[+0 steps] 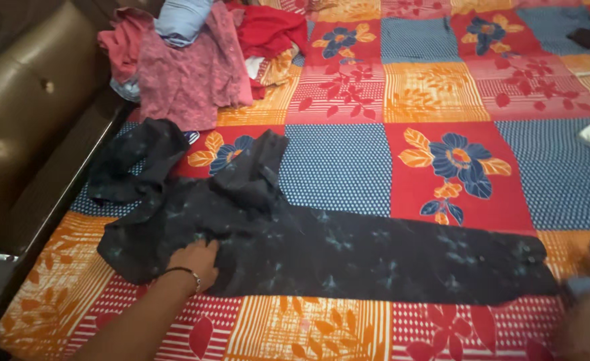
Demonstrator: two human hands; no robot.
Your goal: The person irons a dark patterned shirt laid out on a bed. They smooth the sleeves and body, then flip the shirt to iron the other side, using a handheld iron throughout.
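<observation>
A bed [442, 100] fills nearly the whole view, spread with a patchwork cover of red, orange and blue squares, some with big blue flowers, others dotted or striped. Along its left edge runs a brown padded headboard [21, 100] with button tufts.

Across the near part of the bed lies a dark garment [348, 254], black or navy with a faint pale print. It is folded into a long band whose long axis runs left to right, almost level, the narrow squared end reaching toward the right edge and the bulkier end at the left, where a collar and a sleeve bunch up and point away toward the headboard.

At the top left sits a loose pile of clothes [188, 67] (pink on top, with red and light blue pieces tucked among it), well apart from the dark garment.

The left hand [196, 262] rests flat on the garment's left end, fingers spread and pressing the cloth, a thin bangle at the wrist. The right hand [586, 331] is at the lower right corner by the garment's far end, blurred; I cannot tell whether it grips anything.
</observation>
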